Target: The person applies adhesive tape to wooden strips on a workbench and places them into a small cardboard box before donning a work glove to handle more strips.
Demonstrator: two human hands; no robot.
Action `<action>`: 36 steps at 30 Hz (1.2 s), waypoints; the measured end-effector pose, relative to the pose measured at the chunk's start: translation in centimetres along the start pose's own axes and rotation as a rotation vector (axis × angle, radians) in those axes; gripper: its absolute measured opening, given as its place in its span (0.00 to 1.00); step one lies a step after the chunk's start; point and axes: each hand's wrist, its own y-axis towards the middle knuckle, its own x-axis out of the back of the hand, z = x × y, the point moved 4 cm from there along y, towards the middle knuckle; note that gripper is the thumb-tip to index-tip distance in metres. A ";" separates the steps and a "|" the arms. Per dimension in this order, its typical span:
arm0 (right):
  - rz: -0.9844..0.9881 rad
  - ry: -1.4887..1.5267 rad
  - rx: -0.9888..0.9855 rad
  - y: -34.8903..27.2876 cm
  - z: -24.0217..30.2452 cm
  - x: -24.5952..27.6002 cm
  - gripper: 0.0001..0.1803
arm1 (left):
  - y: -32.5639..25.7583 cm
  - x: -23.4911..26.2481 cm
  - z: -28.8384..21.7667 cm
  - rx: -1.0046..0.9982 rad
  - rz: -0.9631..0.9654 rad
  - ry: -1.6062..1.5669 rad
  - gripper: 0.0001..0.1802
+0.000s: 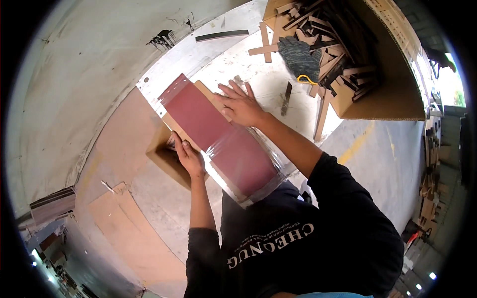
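Note:
A long, flat package [194, 115] with dark red faces and tan cardboard along its sides lies slanted across the white table, wrapped in clear plastic. Its near end reaches toward my lap. My left hand [189, 158] holds the package's left edge, thumb on the near side; the undersides of its fingers are hidden. On the right edge rests my right hand [242, 105], its fingers spread and flat against the wrap. Crinkled, shiny plastic [218, 144] crosses the middle of the red face.
At the upper right, a large cardboard box [397, 94] holds many brown and dark strips. A grey knit glove [300, 55], a dark narrow blade-like piece [286, 98] and loose strips [266, 42] lie beside it. A smaller open carton [166, 161] stands below the table's left edge.

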 end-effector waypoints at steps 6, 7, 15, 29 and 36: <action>0.045 -0.033 -0.016 -0.4 0.6 0.3 0.29 | -0.3 1.3 1.1 0.010 -0.001 0.127 0.27; 0.040 -0.033 -0.010 -0.5 0.4 0.3 0.28 | -0.3 1.0 0.8 -0.010 0.006 0.131 0.27; -0.146 -0.065 0.127 -1.2 -0.9 -0.8 0.28 | -0.8 1.1 1.6 0.042 0.032 0.114 0.27; -0.013 -0.005 -0.079 -2.2 1.3 0.1 0.28 | 0.0 1.5 -0.7 -0.141 0.192 0.575 0.29; 0.064 0.037 -0.023 -2.4 0.1 0.1 0.29 | 0.4 1.2 -0.3 -0.157 0.158 0.553 0.32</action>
